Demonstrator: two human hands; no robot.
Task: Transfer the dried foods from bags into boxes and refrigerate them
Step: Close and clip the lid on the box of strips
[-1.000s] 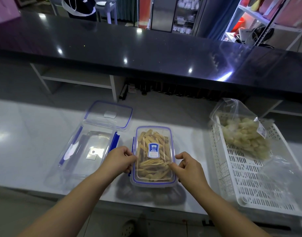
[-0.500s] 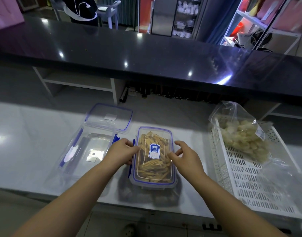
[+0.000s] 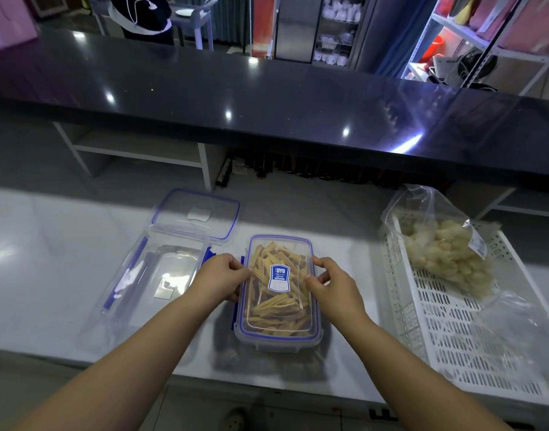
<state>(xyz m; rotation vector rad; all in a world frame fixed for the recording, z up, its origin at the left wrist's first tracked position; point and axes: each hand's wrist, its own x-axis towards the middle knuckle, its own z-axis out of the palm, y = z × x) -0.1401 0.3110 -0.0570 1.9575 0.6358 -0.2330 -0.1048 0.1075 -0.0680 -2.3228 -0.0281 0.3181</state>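
Note:
A clear box with a blue-rimmed lid (image 3: 279,309) stands in front of me on the white counter, filled with yellow dried strips. My left hand (image 3: 218,276) presses on its left long edge, fingers curled onto the lid. My right hand (image 3: 332,283) rests on the right edge, fingertips on the lid. To the left sits an empty clear box (image 3: 152,275) with its lid (image 3: 198,213) leaning open behind it. A clear bag of pale dried pieces (image 3: 447,253) lies in the white basket (image 3: 472,343) on the right.
A dark glossy raised counter (image 3: 267,98) runs across behind the work surface, with open shelves beneath it. The white counter's front edge (image 3: 173,368) is close to my body. A person stands at the far side, top left.
Both hands slid forward along the filled box's sides, from near its front half toward the middle, fingertips now on the lid. The box stayed in place.

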